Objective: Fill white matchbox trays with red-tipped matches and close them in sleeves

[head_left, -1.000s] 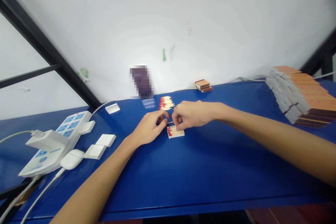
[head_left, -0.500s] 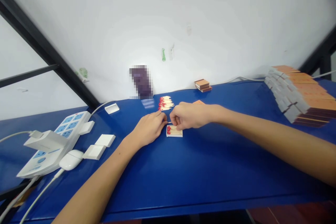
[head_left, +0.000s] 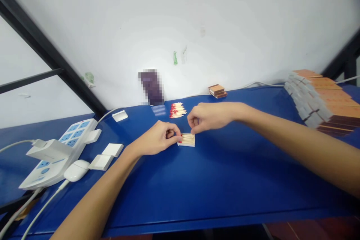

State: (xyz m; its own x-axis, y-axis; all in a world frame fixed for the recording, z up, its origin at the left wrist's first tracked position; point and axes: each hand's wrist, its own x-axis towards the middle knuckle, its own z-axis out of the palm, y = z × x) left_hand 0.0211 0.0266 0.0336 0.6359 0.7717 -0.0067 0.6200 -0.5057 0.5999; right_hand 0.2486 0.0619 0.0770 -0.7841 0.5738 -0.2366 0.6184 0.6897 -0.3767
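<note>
A small white matchbox tray [head_left: 187, 140] filled with red-tipped matches lies on the blue table [head_left: 225, 172]. My left hand [head_left: 157, 139] is curled, its fingertips pinching the tray's left end. My right hand [head_left: 209, 116] hovers just above and behind the tray, fingers pinched together; whether a match is in them is hidden. A loose pile of matches [head_left: 177, 110] lies a little behind both hands.
A white power strip [head_left: 56, 150] with plugs and cables sits at the left, with white empty trays [head_left: 107, 156] beside it. A big stack of matchboxes [head_left: 323, 101] fills the right. Two or three matchboxes [head_left: 218, 91] and a blurred dark object [head_left: 152, 87] stand by the wall.
My right hand has lifted off the tray and drawn back a little. My left hand has shifted onto the tray's left end. The tray stays in about the same spot.
</note>
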